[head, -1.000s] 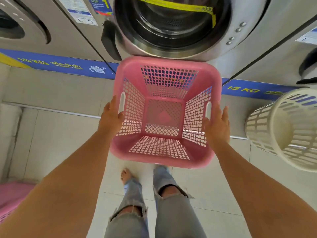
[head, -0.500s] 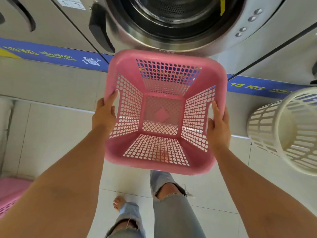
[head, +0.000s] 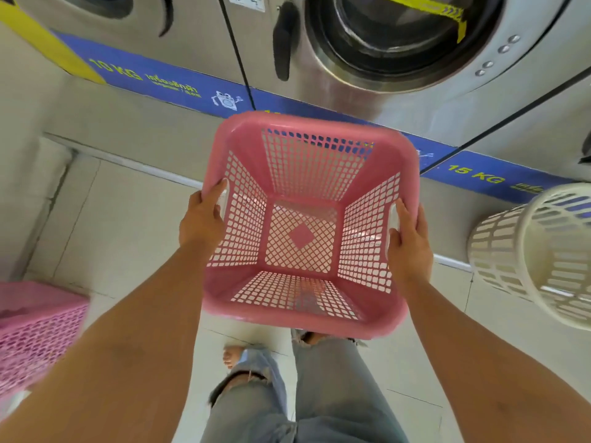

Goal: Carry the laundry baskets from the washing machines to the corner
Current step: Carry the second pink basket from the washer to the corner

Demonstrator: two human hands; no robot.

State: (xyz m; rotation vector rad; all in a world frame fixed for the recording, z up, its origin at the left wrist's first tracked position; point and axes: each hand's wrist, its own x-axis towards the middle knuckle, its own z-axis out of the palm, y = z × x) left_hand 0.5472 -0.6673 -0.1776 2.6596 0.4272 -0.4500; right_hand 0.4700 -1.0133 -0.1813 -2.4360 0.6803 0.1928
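An empty pink square laundry basket with lattice walls hangs in the air in front of me, above my legs. My left hand grips its left handle slot and my right hand grips its right handle slot. The open top of the basket faces me. A white round laundry basket stands on the floor at the right edge. Part of a second pink basket shows at the lower left.
A row of steel front-loading washing machines on a raised step runs across the top, with blue 10 KG and 15 KG labels along the base. Pale floor tiles lie between the baskets. My feet and torn jeans are below the basket.
The view has swung left, so the machines have shifted right. The pink basket has come away from the machine door and sits lower. More of the lower-left pink basket shows.
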